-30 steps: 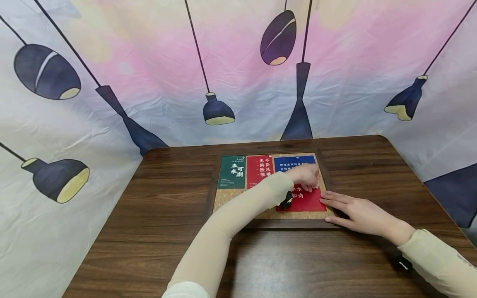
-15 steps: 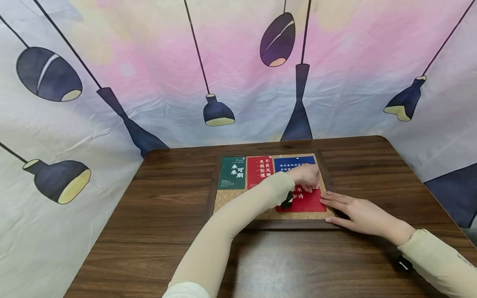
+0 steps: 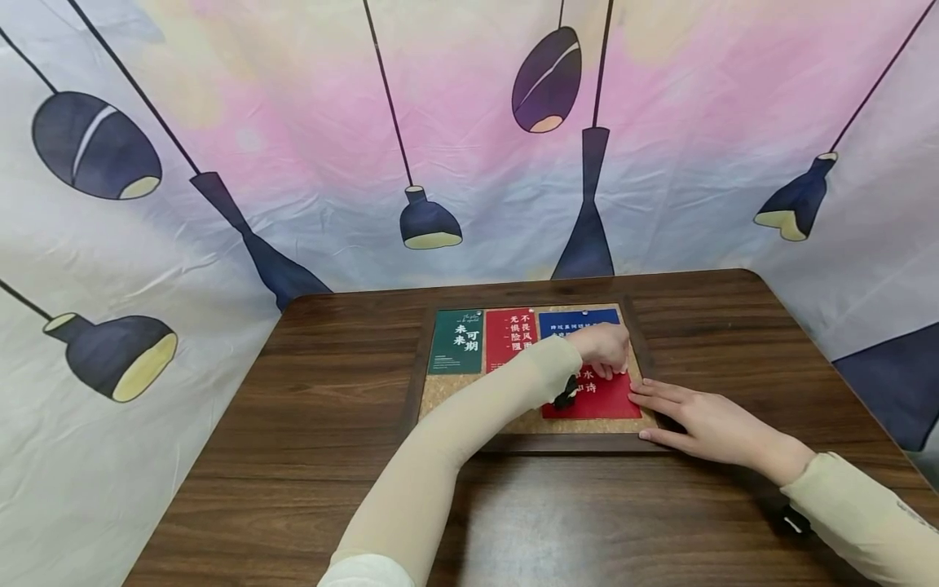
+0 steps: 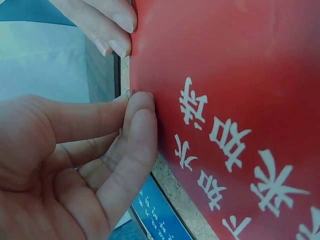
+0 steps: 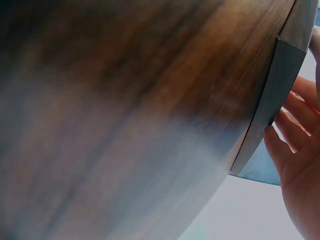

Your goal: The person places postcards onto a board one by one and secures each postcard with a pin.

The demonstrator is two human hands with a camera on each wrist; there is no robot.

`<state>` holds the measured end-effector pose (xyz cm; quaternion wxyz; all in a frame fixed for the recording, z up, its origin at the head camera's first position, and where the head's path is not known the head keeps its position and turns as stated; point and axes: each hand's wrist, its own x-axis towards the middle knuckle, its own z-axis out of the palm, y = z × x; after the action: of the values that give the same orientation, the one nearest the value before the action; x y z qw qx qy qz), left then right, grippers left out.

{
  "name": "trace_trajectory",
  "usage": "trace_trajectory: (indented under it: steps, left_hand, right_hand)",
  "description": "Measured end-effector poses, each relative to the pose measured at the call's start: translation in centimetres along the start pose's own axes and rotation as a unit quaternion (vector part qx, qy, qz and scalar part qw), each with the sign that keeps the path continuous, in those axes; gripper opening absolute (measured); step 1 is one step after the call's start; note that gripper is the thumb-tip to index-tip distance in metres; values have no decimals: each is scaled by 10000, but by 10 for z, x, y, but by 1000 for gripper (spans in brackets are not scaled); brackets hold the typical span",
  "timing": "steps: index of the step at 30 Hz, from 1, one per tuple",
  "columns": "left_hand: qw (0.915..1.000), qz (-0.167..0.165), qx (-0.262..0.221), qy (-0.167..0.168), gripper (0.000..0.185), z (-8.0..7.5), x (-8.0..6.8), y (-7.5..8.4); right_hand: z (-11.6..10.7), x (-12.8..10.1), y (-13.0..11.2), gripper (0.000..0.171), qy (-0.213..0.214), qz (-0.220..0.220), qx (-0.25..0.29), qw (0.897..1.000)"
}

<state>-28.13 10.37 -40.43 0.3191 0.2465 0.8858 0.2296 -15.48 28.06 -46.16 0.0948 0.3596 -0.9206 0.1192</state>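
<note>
- My left hand (image 3: 603, 349) pinches a small pin at the top corner of the large red paper card (image 3: 597, 395), which lies on the wood-framed cork board (image 3: 455, 390).
- My right hand (image 3: 700, 422) rests flat, fingers straight, on the board's right edge.

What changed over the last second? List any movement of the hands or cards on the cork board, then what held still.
Nothing visibly changed. The left hand still pinches at the top right corner of the large red card with white characters on the wood-framed cork board, where a small pin head shows at its fingertips. The right hand still rests flat on the board's right edge.
</note>
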Motion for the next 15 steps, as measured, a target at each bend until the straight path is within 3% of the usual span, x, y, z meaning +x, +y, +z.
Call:
trace_trajectory:
  steps: [7,15]
  left_hand:
    - [10000,-31,-72,-9,9,0,-2,2]
    - [9997,-19,238,16,10,1,-3,4]
  right_hand:
    - [0,0,-1,52,27,-11,-5,10000]
    - [-1,0,-2,52,67,-41,-37,10000]
